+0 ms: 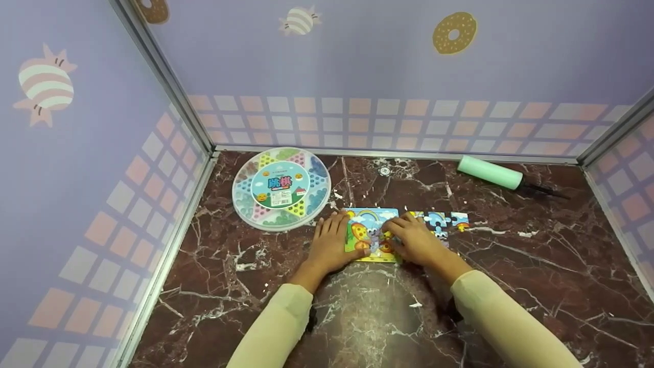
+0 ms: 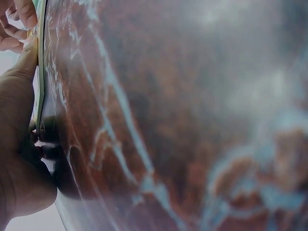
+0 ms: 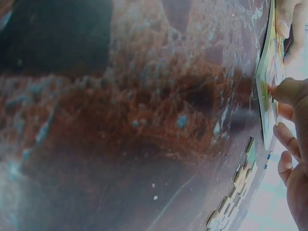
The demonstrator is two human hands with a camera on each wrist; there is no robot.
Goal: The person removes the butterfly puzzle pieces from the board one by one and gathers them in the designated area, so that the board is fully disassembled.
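Puzzle (image 1: 372, 227) — rt edge partly hid. by rt hand (image 1: 416, 241).

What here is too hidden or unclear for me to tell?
Head view: how many loose, colourful jigsaw pieces lie there; the right hand hides part.
Head view: fine print on the round, transparent plastic game box; too small.
Left wrist view: the whole left hand; left edge cuts it.
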